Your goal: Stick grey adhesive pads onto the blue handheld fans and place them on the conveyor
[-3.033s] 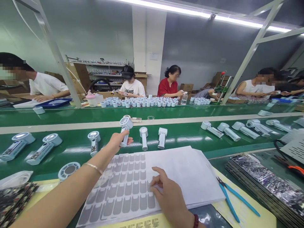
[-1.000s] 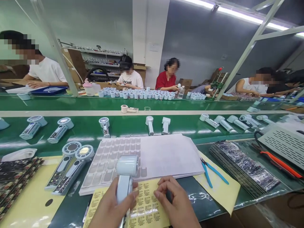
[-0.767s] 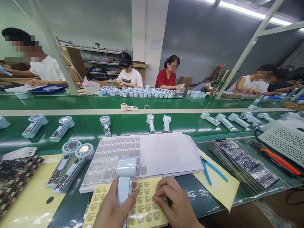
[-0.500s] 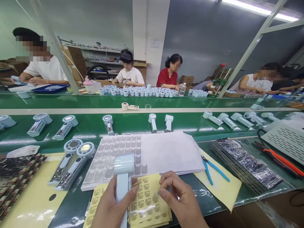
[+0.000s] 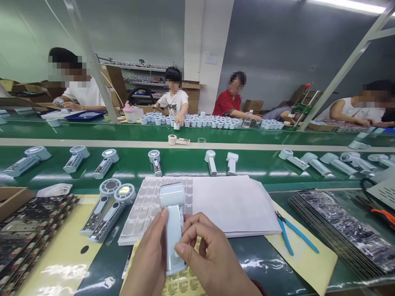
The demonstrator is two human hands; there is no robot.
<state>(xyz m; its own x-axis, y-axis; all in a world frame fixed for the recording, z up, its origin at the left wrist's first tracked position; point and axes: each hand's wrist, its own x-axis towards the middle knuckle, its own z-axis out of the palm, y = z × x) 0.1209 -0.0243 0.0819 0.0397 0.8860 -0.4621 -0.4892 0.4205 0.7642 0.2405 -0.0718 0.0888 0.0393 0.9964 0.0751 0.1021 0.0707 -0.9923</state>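
A light blue handheld fan [image 5: 174, 230] stands nearly upright in my left hand [image 5: 151, 253], its round head up and the plain side of its handle facing me. My left fingers wrap the handle from the left. My right hand [image 5: 206, 250] has thumb and forefinger pinched together against the right side of the handle, low down. Whatever lies between those fingertips is too small or hidden to name. Under both hands is a yellow sheet of printed labels [image 5: 182, 285], partly covered by them. Just behind the fan lies a stack of white sheets [image 5: 228, 205] with grey stickers.
Two fans [image 5: 112, 213] lie left of the stack. Blue-handled nippers [image 5: 296, 232] rest on yellow paper at right. Stacked printed panels [image 5: 342, 230] lie further right, others [image 5: 33, 234] at left. More fans line the green conveyor [image 5: 182, 164]; co-workers sit beyond it.
My right hand has moved left from the label sheet to the fan's handle. The fan has turned slightly, and the view has swung left. A co-worker opposite now reaches to a blue part.
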